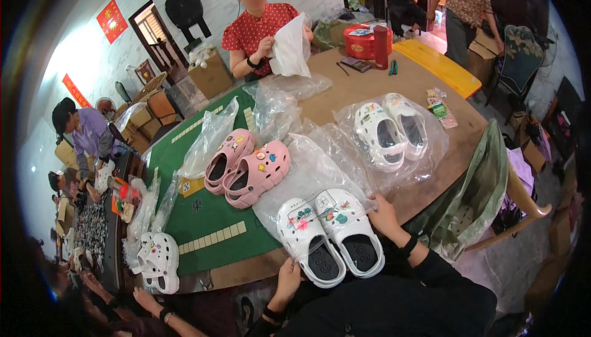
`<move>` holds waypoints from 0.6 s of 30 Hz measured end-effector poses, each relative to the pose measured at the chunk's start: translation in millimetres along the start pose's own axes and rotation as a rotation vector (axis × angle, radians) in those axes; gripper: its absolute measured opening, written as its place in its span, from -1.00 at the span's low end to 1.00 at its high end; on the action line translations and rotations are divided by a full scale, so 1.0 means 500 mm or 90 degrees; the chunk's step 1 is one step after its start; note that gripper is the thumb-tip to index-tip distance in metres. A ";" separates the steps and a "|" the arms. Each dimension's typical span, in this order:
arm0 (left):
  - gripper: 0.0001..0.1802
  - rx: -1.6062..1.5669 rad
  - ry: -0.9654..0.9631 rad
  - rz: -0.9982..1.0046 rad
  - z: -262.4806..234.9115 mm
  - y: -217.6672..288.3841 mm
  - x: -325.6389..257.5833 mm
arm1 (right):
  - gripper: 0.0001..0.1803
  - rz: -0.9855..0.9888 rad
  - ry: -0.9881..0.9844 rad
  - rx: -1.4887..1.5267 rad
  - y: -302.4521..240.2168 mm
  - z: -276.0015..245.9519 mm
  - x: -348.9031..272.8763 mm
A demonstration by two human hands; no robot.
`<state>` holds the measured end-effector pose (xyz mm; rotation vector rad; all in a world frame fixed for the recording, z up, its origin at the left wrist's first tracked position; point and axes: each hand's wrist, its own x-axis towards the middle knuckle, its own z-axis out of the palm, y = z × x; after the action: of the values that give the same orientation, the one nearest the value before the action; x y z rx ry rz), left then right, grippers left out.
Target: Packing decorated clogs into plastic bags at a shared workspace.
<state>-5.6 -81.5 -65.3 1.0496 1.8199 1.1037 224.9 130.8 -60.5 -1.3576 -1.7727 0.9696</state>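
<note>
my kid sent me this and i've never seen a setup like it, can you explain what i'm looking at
There's no machine arm here: a person works with two bare hands. The single picture comes from a wide camera on their head, looking down, so edges bend.

The nearest white clogs lie between the hands. The right hand seems to pinch the edge of a clear plastic bag; the left hand is beside the clogs, its grip unclear.

On the table are also pink clogs, another white pair and a green mat. Across it, someone in red handles a white bag.
</note>
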 end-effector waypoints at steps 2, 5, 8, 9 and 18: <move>-0.70 0.047 0.008 0.090 -0.001 -0.011 0.008 | -0.70 0.005 0.109 0.018 -0.001 0.005 0.005; -0.69 -0.142 -0.030 -0.189 0.006 -0.013 0.008 | -0.67 0.119 0.053 0.057 0.016 0.012 0.014; -0.69 -0.311 -0.034 -0.299 0.013 0.029 0.005 | -0.67 0.067 -0.042 -0.062 0.037 0.014 0.029; -0.68 -0.350 -0.030 -0.304 0.014 0.028 0.007 | -0.67 0.066 -0.042 -0.060 0.034 0.013 0.033; -0.74 -0.299 -0.002 -0.236 -0.014 0.026 0.019 | -0.71 0.093 -0.146 0.216 0.029 0.002 0.040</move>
<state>-12.1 -71.1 -52.8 0.4196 1.5599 1.2098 226.4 152.5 -71.8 -1.2068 -1.5908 1.4814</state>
